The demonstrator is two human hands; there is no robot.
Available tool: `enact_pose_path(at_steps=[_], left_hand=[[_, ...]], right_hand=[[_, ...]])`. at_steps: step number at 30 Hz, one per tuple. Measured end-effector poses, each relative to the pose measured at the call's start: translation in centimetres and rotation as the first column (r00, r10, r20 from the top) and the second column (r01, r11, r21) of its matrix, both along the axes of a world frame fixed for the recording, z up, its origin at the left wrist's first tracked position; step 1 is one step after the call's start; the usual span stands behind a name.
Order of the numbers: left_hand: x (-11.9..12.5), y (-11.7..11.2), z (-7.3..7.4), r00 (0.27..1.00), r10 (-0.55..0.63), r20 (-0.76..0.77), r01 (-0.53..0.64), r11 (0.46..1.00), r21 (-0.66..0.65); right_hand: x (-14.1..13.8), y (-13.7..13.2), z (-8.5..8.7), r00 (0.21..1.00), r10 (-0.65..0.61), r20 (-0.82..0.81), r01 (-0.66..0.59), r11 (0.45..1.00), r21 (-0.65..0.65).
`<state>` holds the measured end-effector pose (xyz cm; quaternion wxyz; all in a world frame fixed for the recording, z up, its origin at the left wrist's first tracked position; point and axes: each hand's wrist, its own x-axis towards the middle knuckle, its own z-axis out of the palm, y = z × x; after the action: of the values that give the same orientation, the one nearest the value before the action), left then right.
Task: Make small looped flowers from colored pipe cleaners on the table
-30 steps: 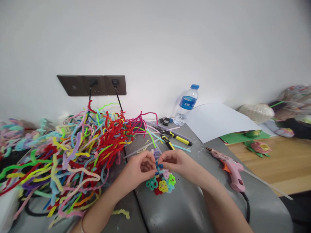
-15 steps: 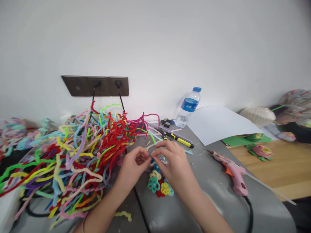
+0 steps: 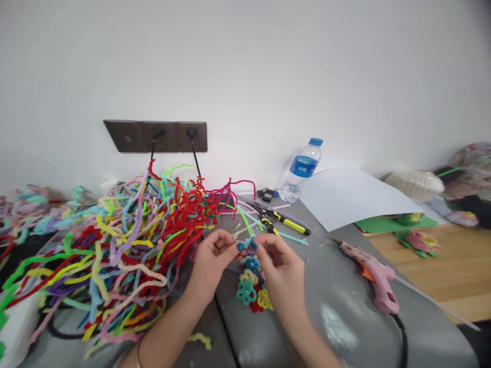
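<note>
My left hand [image 3: 213,263] and my right hand [image 3: 284,271] meet over the grey table, thumbs and forefingers pinched close together. Between the fingertips is a small light-blue pipe cleaner [image 3: 248,242], partly hidden by the blue-nailed thumbs; its full shape cannot be made out. Just below lie several small looped pipe-cleaner flowers: a teal one [image 3: 246,292], a yellow one [image 3: 264,298], a cream one [image 3: 248,276] and a blue one [image 3: 252,264], with red loops partly covered beneath them.
A tangled heap of coloured pipe cleaners [image 3: 126,245] fills the left. Behind my hands lie yellow-and-black pliers [image 3: 289,222]. A water bottle [image 3: 303,171] stands by the wall, near white paper [image 3: 349,197]. At right rests a pink glue gun [image 3: 374,276] with its cord.
My hands have come together, and the right one has turned so its thumb meets the left thumb. The light-blue pipe cleaner now shows between them. The view has shifted slightly.
</note>
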<state>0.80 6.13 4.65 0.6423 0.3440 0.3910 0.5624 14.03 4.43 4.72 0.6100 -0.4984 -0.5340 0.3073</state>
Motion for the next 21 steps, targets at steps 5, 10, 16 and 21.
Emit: enact_pose_path(at_steps=[5, 10, 16, 21], left_hand=[[0.08, -0.26, 0.05, 0.990, -0.143, 0.016, 0.144, 0.989, -0.026], [0.38, -0.46, -0.07, 0.990, -0.112, 0.089, 0.115, 0.993, -0.024], [0.59, -0.47, -0.40, 0.996, -0.025, 0.085, 0.025, 1.000, 0.009], [0.48, -0.54, -0.27, 0.998, -0.007, 0.061, 0.005, 0.999, 0.034]], right_hand=[[0.12, 0.24, 0.41, 0.995, 0.050, -0.089, -0.053, 0.998, -0.033], [0.05, 0.30, 0.45, 0.993, 0.059, -0.103, -0.063, 0.997, -0.034], [-0.55, 0.06, 0.42, 0.974, 0.090, -0.207, -0.098, 0.995, -0.030], [-0.41, -0.02, 0.25, 0.991, 0.088, -0.096, -0.087, 0.996, 0.012]])
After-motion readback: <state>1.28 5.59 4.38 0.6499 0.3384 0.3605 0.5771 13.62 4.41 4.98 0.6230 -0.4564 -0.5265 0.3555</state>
